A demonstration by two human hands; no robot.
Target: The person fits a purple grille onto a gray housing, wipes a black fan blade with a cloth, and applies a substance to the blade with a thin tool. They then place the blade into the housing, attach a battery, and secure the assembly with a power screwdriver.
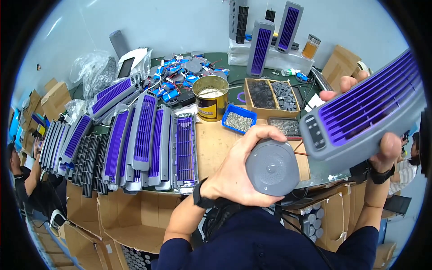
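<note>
My left hand (236,168) is closed around a grey rounded base (272,167), its flat face with a small raised centre turned up. On the right, my right hand (388,153) grips a grey fan housing (317,155) with a purple slatted grille (369,101) and a small button panel (314,131). Its thumb presses the near side, and fingertips show over the far edge. A short orange-red wire (301,154) spans the gap between base and housing. Both parts are held above the table's near edge.
Fan housings (143,130) and black rollers (85,162) crowd the left. Behind are blue-wrapped parts (171,94), a gold tin (210,110), a blue tray (238,120) of small metal pieces and a divided box (272,112). Cardboard boxes (135,220) stand below; people sit at both sides.
</note>
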